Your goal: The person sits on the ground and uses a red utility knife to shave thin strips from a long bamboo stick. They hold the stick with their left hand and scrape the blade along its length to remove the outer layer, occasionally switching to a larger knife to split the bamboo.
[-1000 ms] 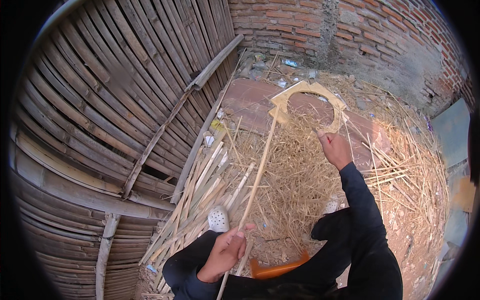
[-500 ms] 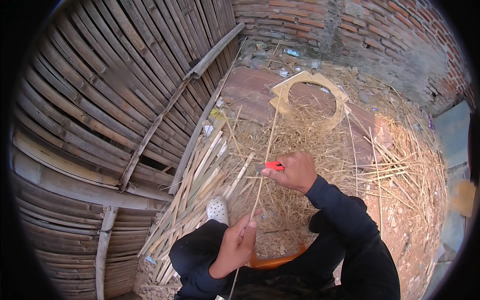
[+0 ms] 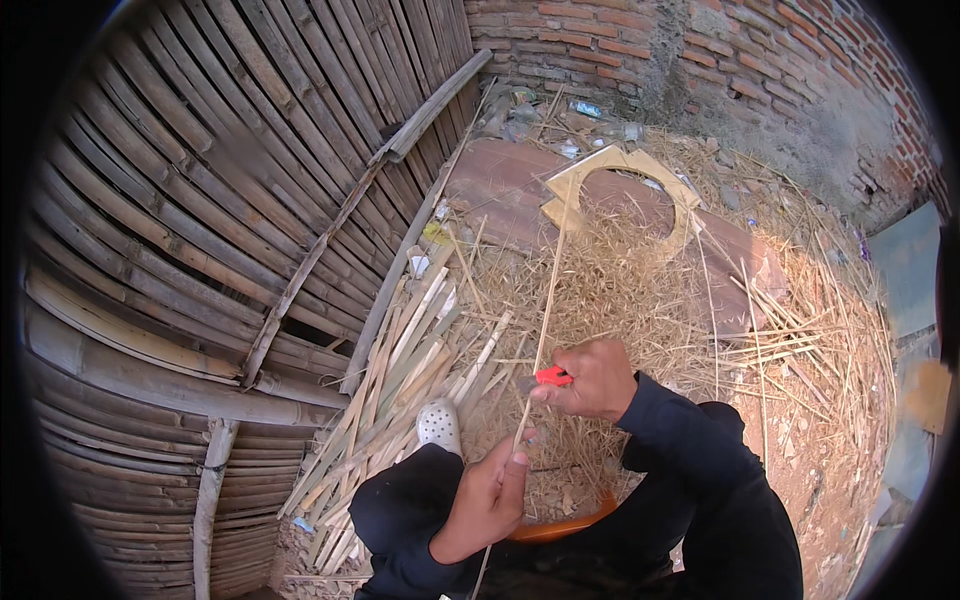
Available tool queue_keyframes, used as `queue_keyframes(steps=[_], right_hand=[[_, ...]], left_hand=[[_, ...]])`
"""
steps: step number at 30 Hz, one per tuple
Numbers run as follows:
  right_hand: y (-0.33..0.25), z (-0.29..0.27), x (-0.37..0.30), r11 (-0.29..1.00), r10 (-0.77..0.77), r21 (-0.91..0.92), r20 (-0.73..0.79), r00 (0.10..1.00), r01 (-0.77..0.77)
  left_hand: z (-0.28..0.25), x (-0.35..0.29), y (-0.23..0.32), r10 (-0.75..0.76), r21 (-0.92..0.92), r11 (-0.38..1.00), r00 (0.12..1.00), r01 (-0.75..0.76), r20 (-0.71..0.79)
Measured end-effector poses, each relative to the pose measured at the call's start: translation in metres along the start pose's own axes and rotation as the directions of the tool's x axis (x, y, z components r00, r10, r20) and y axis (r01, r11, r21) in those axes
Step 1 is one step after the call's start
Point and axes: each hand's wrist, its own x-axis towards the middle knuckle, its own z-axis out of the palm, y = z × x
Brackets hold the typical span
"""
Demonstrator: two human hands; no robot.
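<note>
A long thin bamboo strip runs from between my legs up toward the far board. My left hand is closed around its lower part, thumb pressed along it. Just above, my right hand grips a red-handled utility knife, whose blade lies against the strip. The two hands are a short way apart. Most of the knife's handle is hidden in my right fist.
Split bamboo sticks lie piled at the left, beside a bamboo slat wall. Shavings cover the ground. Farther off lies a cut-out yellowish board on a reddish-brown panel; a brick wall stands behind.
My right hand and the knife have come down along the strip, closer to my left hand. My left hand has shifted slightly up and right.
</note>
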Motion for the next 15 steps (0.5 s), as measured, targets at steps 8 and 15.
queue_keyframes(steps=[8, 15], right_hand=[[0.052, -0.011, 0.025, 0.944, 0.3, -0.13, -0.04, 0.953, -0.302], [-0.009, -0.001, -0.015, 0.993, -0.119, -0.01, 0.039, 0.992, 0.119]], left_hand=[[0.008, -0.011, 0.0, 0.008, 0.081, 0.997, 0.997, -0.014, 0.083], [0.003, -0.008, 0.0, 0.14, 0.199, 0.972, 0.989, -0.128, -0.045]])
